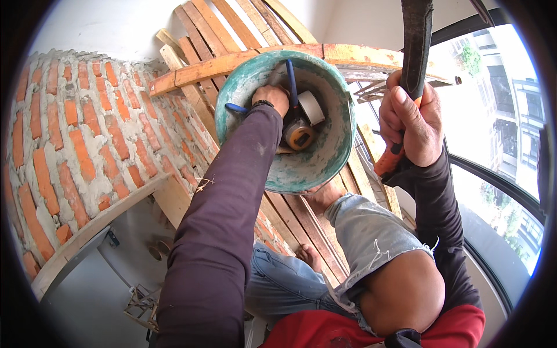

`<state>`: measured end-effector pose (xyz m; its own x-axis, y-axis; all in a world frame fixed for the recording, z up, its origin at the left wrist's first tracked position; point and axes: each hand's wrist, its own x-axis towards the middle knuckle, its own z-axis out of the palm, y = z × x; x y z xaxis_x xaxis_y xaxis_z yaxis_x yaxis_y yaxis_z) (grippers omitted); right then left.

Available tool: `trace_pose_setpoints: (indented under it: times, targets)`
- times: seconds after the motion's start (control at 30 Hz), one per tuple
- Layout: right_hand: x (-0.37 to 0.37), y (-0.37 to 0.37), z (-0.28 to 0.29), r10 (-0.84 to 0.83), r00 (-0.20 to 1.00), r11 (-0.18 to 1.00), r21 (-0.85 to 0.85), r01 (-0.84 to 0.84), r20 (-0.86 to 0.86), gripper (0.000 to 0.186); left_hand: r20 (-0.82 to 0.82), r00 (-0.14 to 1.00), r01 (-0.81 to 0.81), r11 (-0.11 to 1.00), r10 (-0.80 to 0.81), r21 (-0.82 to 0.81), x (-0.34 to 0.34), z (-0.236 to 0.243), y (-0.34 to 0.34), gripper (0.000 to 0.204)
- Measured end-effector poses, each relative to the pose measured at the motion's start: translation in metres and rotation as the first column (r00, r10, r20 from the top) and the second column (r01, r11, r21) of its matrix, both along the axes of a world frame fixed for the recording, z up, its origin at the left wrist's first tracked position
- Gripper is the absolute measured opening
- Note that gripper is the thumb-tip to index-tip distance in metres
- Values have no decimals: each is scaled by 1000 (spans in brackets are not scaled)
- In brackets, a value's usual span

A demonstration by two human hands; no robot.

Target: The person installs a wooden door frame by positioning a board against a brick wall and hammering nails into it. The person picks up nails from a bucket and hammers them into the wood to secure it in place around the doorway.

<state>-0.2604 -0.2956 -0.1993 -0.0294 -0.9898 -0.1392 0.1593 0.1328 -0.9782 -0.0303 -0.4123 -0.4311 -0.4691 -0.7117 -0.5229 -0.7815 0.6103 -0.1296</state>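
Note:
A round, mortar-stained green bucket [342, 145] stands in front of me. My left hand [271, 98] reaches down inside it, knuckles up, its fingertips hidden. Beside that hand are two blue handles, one upright [291, 81] and one by the wrist [237, 108]; I cannot make out the tools they belong to. Deeper in the bucket lie a yellow and black tape measure [300, 137] and a white boxy piece [311, 108]. Raised at the right, my right hand [419, 124] is closed around the orange and black grip of what looks like a claw hammer [416, 46], its head mostly beyond the frame.
Wooden planks [232, 26] lie under and behind the bucket, with a curved-looking beam [191, 72] crossing them. An exposed brick wall [75, 139] with rough mortar fills the left. Large dark-framed windows [499, 104] are at the right. My bare feet [308, 255] rest on the planks.

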Motion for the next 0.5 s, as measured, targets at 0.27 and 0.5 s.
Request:
trace_pose_setpoints:
  times: [0.27,0.5]
  targets:
    - [5,-10,-10,-18,1000,999,26,18,1,25,-31,1000,5,997,-3,78,-6,57,-3,11]
    - [32,-18,-9,22,997,999,29,-24,80,26,-364,910,-143,974,200,178,19,87,0,16]
